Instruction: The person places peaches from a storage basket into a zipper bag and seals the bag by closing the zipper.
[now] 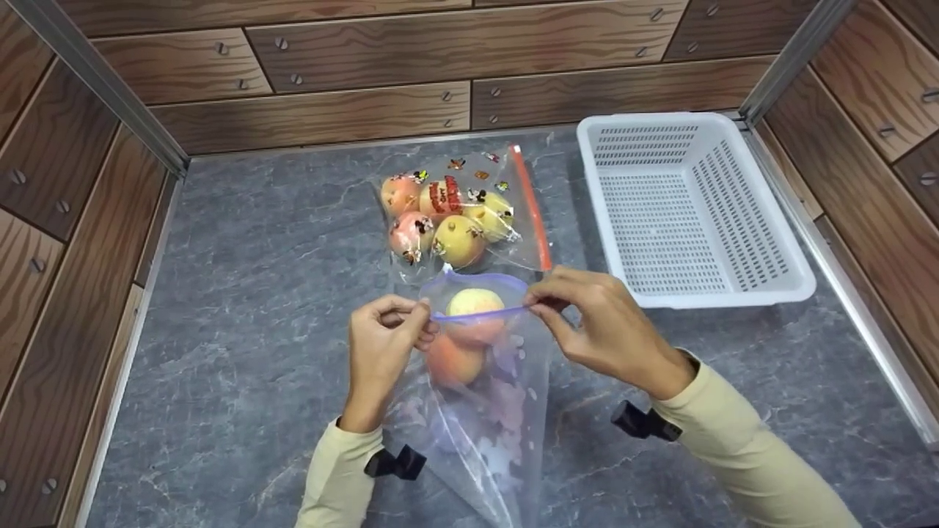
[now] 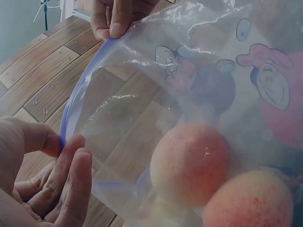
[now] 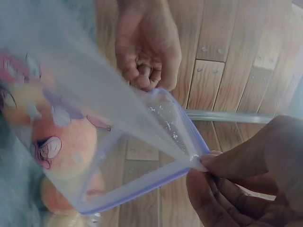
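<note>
A clear zip bag (image 1: 499, 433) with a purple rim and cartoon prints hangs between my hands, its mouth spread. My left hand (image 1: 385, 352) pinches the rim at its left side, thumb against fingers. At the right end, my right hand (image 1: 609, 326) pinches the same rim. Inside or behind the film show peaches (image 1: 455, 359); the left wrist view has one pink-yellow peach (image 2: 189, 163) through the plastic. Just beyond lies another zip bag (image 1: 506, 253) with a red-orange strip, holding several peaches (image 1: 460, 240).
A white perforated plastic basket (image 1: 664, 301) stands at the right back, with nothing visible in it. Wood-patterned walls (image 1: 359, 66) with metal edge strips surround the grey marbled tabletop (image 1: 242, 293).
</note>
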{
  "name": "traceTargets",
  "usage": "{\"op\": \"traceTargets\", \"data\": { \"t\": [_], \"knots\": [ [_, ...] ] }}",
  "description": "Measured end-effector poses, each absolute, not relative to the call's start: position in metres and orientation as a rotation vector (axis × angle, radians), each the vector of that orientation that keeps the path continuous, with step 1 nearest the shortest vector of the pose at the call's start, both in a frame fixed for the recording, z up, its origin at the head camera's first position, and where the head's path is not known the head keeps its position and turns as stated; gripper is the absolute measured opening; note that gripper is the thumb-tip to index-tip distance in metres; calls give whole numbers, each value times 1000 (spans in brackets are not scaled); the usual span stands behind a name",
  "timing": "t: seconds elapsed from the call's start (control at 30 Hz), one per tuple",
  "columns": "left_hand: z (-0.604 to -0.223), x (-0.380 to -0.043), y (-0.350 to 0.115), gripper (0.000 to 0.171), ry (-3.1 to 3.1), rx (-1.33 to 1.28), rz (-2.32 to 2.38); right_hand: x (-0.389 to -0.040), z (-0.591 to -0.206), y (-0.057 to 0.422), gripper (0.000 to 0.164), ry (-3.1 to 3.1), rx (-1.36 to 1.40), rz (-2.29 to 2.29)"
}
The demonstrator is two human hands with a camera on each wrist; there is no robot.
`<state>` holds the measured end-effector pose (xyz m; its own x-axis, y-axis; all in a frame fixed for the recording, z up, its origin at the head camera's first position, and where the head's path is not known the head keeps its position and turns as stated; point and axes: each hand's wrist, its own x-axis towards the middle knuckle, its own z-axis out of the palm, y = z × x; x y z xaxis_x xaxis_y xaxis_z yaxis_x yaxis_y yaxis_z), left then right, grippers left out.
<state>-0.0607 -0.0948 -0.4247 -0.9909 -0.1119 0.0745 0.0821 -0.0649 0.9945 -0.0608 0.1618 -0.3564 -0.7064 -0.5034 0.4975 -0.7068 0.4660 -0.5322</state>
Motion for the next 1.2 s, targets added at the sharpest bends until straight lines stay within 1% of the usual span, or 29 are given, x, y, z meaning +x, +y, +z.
{"op": "traceTargets", "data": {
  "t": [0.17,0.37,0.43,0.53,0.63,0.77,0.87,1.07,1.2],
  "knots": [
    [-426,-61,-96,16,-2065,53,-2243,-63,-343,155,17,-2400,1101,912],
    [-434,-65,-97,25,-2104,132,-2263,-68,-335,155,19,-2364,1120,868],
    [-439,-68,-99,24,-2122,168,-2233,-70,-333,157,20,-2359,1120,869],
    [-449,-74,-103,16,-2168,175,-2159,-74,-330,159,20,-2363,1120,869],
    [-459,-81,-105,11,-2260,123,-2083,-76,-327,160,19,-2361,1125,870],
    [-473,-88,-107,10,-2372,63,-2018,-79,-319,157,19,-2325,1146,880],
    [-479,-92,-107,11,-2393,47,-2004,-81,-312,153,23,-2268,1169,897],
    [-481,-97,-103,16,-2355,-36,-2062,-82,-303,151,26,-2160,1191,922],
    [-484,-99,-102,26,-2328,-91,-2091,-83,-302,152,28,-2129,1214,930]
  ]
}}
